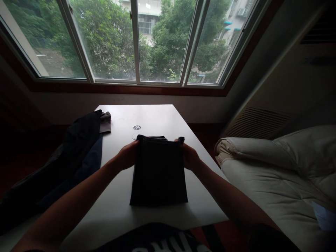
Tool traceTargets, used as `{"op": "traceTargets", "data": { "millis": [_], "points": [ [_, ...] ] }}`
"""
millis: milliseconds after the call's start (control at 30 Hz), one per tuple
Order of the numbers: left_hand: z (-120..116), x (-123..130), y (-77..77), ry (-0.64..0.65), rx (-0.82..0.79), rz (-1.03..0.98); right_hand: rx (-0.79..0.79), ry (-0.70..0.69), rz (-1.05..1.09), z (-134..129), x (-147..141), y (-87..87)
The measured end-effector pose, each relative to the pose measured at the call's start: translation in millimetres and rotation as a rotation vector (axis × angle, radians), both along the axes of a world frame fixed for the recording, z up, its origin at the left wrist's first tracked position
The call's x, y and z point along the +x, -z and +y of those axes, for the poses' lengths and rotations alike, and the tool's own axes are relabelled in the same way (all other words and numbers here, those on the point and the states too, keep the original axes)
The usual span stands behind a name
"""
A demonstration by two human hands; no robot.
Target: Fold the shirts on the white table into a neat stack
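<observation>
The person holds a black folded cloth [159, 171] at the centre of the clock face, above the white surface [115, 189]. The left hand [128, 155] is closed on its upper corner at eleven o'clock, and the right hand [191, 157] is closed on the corner at one o'clock; the exact place of the fingers behind the cloth cannot be told. Whether the lower edge, at six o'clock, touches the surface is also not clear.

For this handling, it seems best that both grips pull outward with the same light force and stay at equal height, so the layers lie flat. The corner at one o'clock looks bunched, so the right grip probably should smooth it. An inner layer shows behind the top edge, and it deserves care. The dark clothes [76, 136], at ten o'clock, are well apart and leave space.
</observation>
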State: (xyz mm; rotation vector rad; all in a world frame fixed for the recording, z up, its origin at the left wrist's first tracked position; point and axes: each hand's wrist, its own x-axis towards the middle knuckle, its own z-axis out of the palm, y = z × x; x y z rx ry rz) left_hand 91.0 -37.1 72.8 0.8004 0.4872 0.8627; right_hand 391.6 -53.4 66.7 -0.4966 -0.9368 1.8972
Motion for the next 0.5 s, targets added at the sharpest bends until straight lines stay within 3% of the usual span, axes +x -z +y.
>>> {"op": "traceTargets", "data": {
  "millis": [133, 233, 333, 500],
  "points": [
    [74.1, 8.6, 21.8, -0.310, -0.084, 0.131, -0.108, 0.115, -0.099, 80.5, -14.7, 10.6],
    [113.4, 11.6, 50.9, -0.402, -0.125, 0.410, -0.172, 0.162, -0.286, 123.0, -24.1, 33.6],
    [129.9, 13.5, 78.4, -0.436, -0.094, 0.562, -0.203, 0.298, -0.477, 144.8, -29.9, 61.7],
    [134.5, 15.2, 99.8, -0.567, 0.051, 0.687, 0.121, 0.561, -0.805, 156.4, -23.5, 87.4]
  ]
}}
